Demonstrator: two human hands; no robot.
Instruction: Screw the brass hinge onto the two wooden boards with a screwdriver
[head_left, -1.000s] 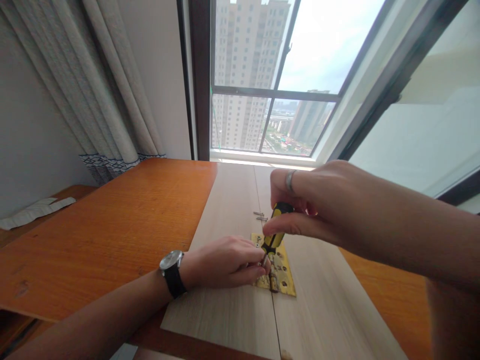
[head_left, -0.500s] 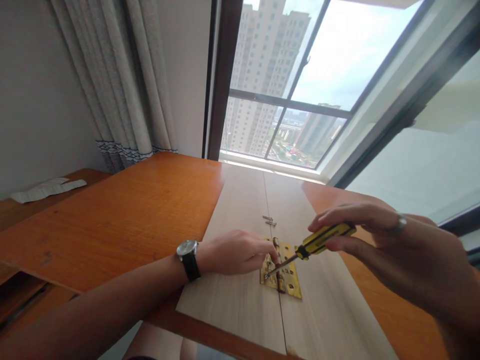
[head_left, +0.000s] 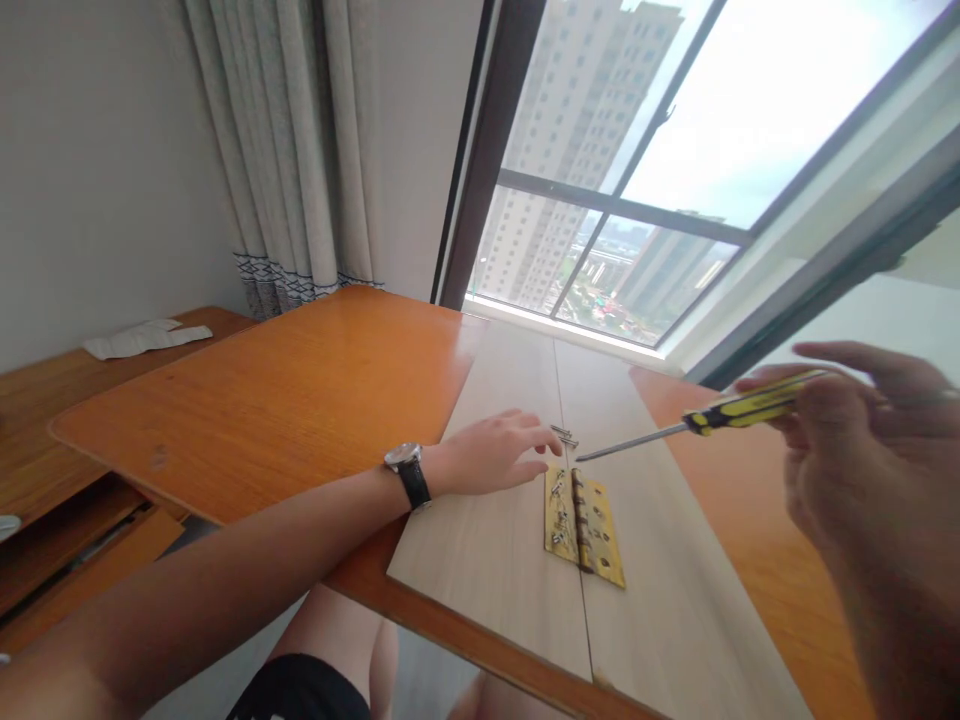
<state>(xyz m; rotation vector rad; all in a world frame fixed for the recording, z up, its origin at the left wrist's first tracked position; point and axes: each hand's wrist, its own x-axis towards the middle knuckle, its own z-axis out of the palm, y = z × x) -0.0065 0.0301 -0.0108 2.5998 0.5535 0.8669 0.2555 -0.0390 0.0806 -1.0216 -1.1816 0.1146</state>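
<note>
A brass hinge (head_left: 585,525) lies unfolded across the seam between two pale wooden boards (head_left: 480,570). Screws sit in its left leaf, while the holes in the right leaf show bare. My left hand (head_left: 499,452) hovers just above the hinge's far left corner, thumb and fingers apart and nothing in them. Close beyond its fingertips, a few loose screws (head_left: 566,437) rest on the boards. In my right hand (head_left: 862,430) is a yellow-and-black screwdriver (head_left: 757,402), raised off to the right. Its tip points left, above the hinge's far end, apart from any screw.
The boards lie on an orange-brown wooden table (head_left: 322,390) beside a window (head_left: 600,220). A lower wooden surface at the left holds crumpled white paper (head_left: 146,338). An open drawer (head_left: 112,555) is below the table's left edge. A grey curtain (head_left: 292,150) hangs behind.
My right hand has lifted the screwdriver off the hinge's left leaf and drawn it up and right. My left hand has let go at the hinge and shifted toward the loose screws, fingers spreading.
</note>
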